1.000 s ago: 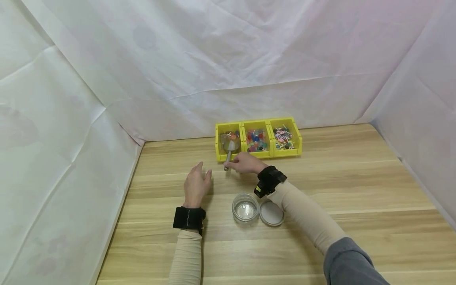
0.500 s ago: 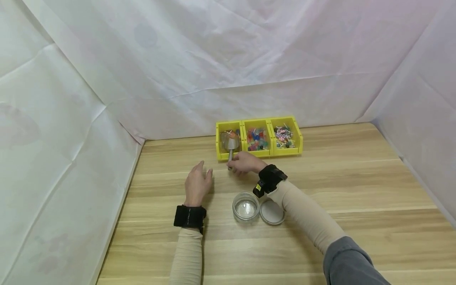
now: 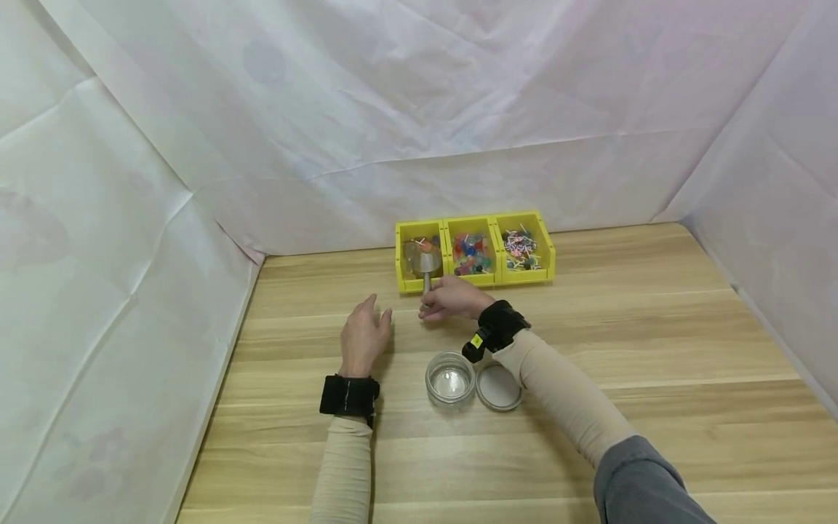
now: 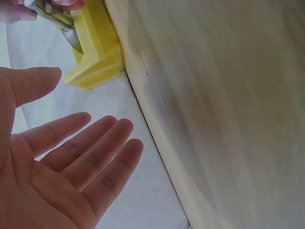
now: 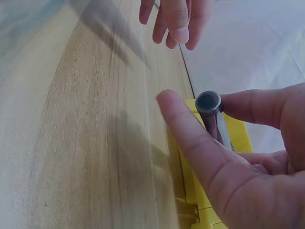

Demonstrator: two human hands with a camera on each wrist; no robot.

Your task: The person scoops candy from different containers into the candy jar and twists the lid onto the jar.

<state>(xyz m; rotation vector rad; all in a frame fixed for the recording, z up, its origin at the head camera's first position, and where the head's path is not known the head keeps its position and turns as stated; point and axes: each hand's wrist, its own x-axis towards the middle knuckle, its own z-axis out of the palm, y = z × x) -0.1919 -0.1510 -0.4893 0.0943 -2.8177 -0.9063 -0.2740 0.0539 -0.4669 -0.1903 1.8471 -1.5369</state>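
1. Directions read from the person's seat in the head view, with 12 o'clock pointing away across the table.
2. The right hand pinches the metal scoop near the end of its handle, fingers and thumb on either side.
3. The left hand is open and holds nothing, fingers loosely extended just above or on the table; which of the two cannot be told.
4. The scoop's long axis runs nearly from 6 to 12 o'clock: the handle end points to 6, toward the person, and the bowl to 12.
5. That bowl sits inside the 9 o'clock compartment of the yellow three-part bin, beside small mixed pieces; whether any lie in it cannot be told.
6. The bowl lies at about 10 to 11 o'clock from the right hand, clearly the nearer one; from the left hand, the handle lies near 2 o'clock, apart from it.
7. The clear jar, mouth uncovered, stands between 5 and 6 o'clock from the scoop, with the round lid just beside it at 3 o'clock.
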